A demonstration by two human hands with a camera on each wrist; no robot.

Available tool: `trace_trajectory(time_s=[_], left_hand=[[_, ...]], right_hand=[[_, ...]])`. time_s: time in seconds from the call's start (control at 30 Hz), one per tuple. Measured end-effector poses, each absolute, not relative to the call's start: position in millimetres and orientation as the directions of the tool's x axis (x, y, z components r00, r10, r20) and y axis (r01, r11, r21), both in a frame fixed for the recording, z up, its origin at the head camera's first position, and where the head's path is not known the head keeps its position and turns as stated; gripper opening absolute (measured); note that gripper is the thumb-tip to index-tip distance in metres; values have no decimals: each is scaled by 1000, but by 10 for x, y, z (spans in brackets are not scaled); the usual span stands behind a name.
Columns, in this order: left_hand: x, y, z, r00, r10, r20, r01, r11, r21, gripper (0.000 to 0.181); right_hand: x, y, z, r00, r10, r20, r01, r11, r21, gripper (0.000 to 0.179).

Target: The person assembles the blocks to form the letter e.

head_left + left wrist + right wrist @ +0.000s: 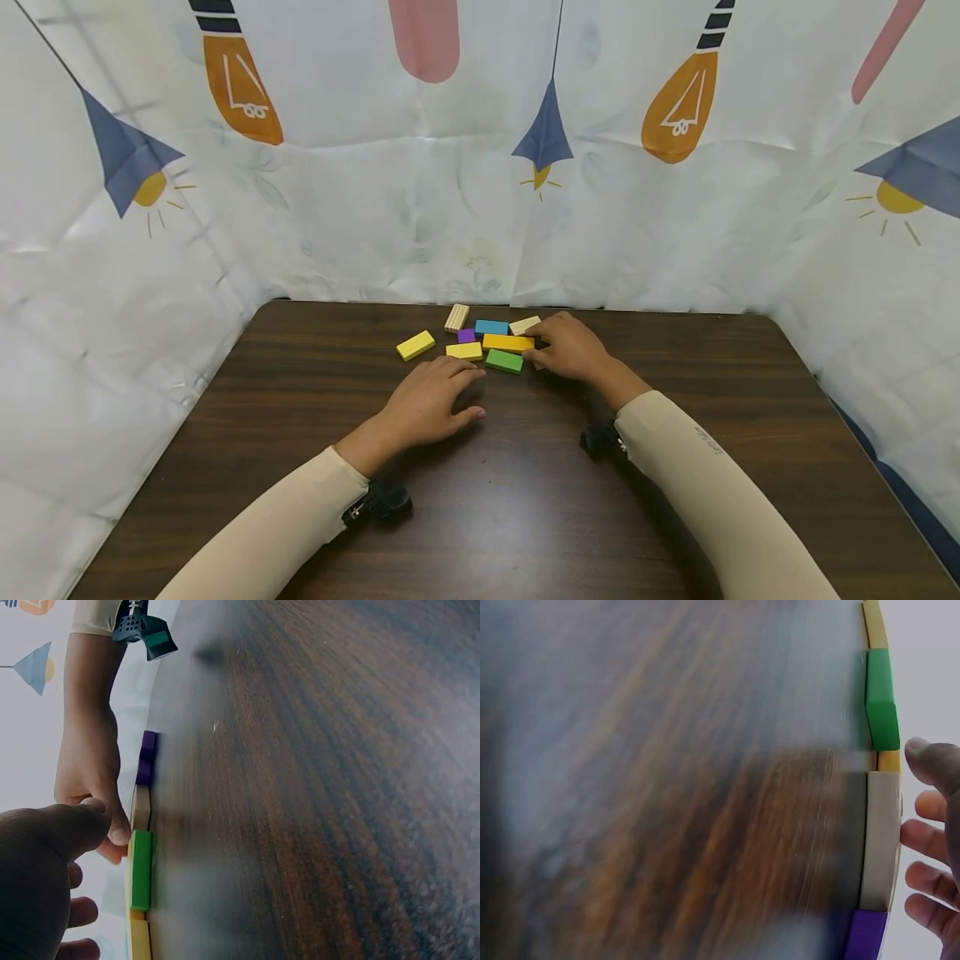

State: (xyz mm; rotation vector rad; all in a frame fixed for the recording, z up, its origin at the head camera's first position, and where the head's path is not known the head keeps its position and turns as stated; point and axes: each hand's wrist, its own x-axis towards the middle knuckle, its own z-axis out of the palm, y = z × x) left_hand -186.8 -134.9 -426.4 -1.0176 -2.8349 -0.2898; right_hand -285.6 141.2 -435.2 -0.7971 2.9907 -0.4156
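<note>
Head: two hands [429, 402] [570, 348] near one green block [504, 362], one blue block [491, 327].

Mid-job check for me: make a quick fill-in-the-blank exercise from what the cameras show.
1. In the head view, the leftmost block is coloured ____.
2. One ____ block lies between the blue block and the green block.
3. The hand nearer the leftmost block is the person's ____ hand.

Missing words: yellow; orange; left.
</note>
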Motion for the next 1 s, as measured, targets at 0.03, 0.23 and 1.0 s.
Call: trace_trajectory(time_s=[0.03,0.23,1.0], left_hand=[[-1865,-1350,-4263,-768,617,173,639,756,143,58],[-1856,-1367,-4266,-773,605,190,632,760,152,53],[-1863,-1405,-4285,-767,607,209,639,751,165,37]], right_hand=[[-2862,1403,-4354,-867,-495,49,-490,833,-257,47],[-2888,1359,-4355,-864,-502,47,-497,830,-254,38],[-2908,1301,-4274,-875,-484,32,-475,843,-251,36]])
